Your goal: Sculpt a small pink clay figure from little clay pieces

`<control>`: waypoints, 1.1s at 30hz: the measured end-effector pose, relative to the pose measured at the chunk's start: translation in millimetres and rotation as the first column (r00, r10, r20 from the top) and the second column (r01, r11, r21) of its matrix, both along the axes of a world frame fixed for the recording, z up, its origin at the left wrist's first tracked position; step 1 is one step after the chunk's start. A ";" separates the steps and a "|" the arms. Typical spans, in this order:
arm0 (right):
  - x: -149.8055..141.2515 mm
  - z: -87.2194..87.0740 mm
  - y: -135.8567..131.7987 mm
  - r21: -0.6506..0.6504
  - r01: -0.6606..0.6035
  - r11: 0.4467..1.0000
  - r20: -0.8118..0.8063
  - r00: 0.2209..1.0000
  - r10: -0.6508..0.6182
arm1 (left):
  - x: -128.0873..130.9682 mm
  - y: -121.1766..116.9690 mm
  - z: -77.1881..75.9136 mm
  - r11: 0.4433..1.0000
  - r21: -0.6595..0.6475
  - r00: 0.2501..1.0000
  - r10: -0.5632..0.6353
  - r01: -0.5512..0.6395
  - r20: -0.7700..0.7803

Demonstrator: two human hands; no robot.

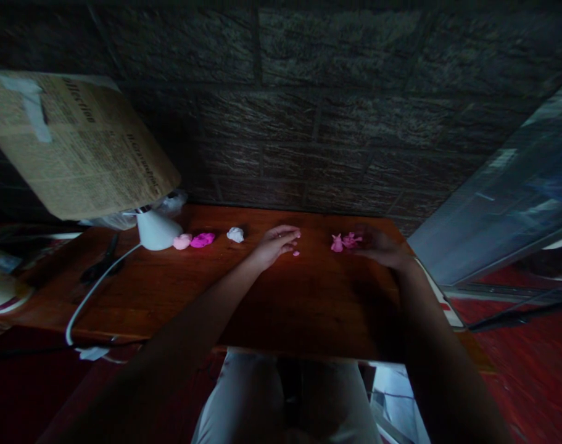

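Handling the pink figures [337,243] seems the step: my right hand [381,246] is at them, my left hand [275,245] curls just beside a pink bit [296,253] on the table [290,308]; I cannot tell whether either grips. The next move wants a light touch.

Pink pieces [337,243] by right hand [379,246]

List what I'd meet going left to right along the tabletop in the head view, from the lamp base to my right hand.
White lamp base, light pink lump, magenta lump, white lump, your left hand, first pink shaped piece, second pink shaped piece, your right hand.
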State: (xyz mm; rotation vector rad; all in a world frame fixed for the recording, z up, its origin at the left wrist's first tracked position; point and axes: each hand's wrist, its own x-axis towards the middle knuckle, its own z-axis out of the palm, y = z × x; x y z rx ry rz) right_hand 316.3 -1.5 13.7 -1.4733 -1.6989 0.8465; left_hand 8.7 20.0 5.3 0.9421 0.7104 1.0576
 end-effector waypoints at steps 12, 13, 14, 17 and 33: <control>2.7 -8.2 6.4 0.033 -0.031 0.999 0.001 1.000 0.031 | -0.7 3.2 -3.1 1.000 -0.006 1.000 -0.008 0.008 -0.003; 2.0 -8.1 6.1 0.025 -0.031 0.999 0.001 1.000 0.031 | -0.7 3.3 -3.1 1.000 -0.008 1.000 -0.004 0.004 -0.006; 1.1 -7.8 5.7 0.014 -0.032 0.999 0.001 0.999 0.032 | -0.8 3.3 -3.0 1.000 -0.010 1.000 -0.001 0.001 -0.008; -2.2 -4.6 3.4 -0.011 -0.041 0.999 -0.021 0.999 0.041 | -1.1 3.6 -2.2 1.000 -0.013 1.000 -0.002 0.002 -0.013; -2.1 9.4 -19.3 0.052 0.489 0.871 0.293 0.826 -0.481 | -0.3 4.7 -3.0 1.000 0.006 0.999 -0.006 0.006 -0.032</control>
